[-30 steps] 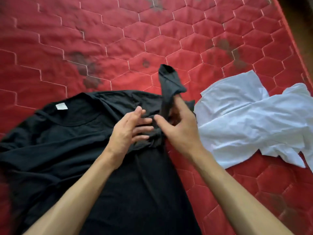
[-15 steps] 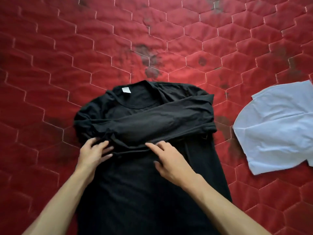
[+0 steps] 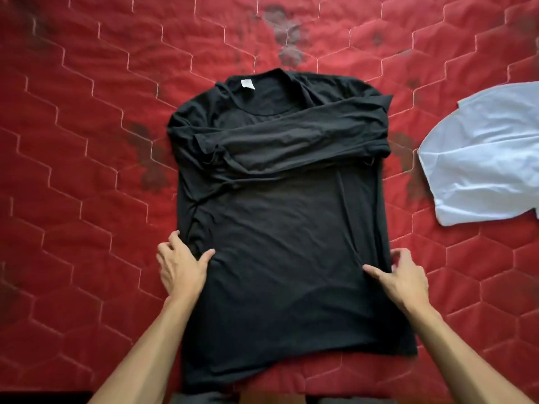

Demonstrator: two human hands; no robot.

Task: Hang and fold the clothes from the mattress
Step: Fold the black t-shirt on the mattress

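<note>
Straddling the left edge of the black shirt (image 3: 285,228), the fingers (image 3: 174,239) of the left hand (image 3: 182,269) lie outside the cloth with the thumb on top, pinching that edge. The right hand (image 3: 407,277) mirrors it at the right edge, thumb on the cloth, but blur hides whether its fingers close underneath. The shirt lies flat on the red mattress (image 3: 87,147) between the hands, equally near to both. Its long axis runs away from the person, collar far, hem near, sleeves crossed over the chest. A white garment (image 3: 478,158) lies apart, cut off at the right. The hem's near-left corner is lost in shadow.
</note>
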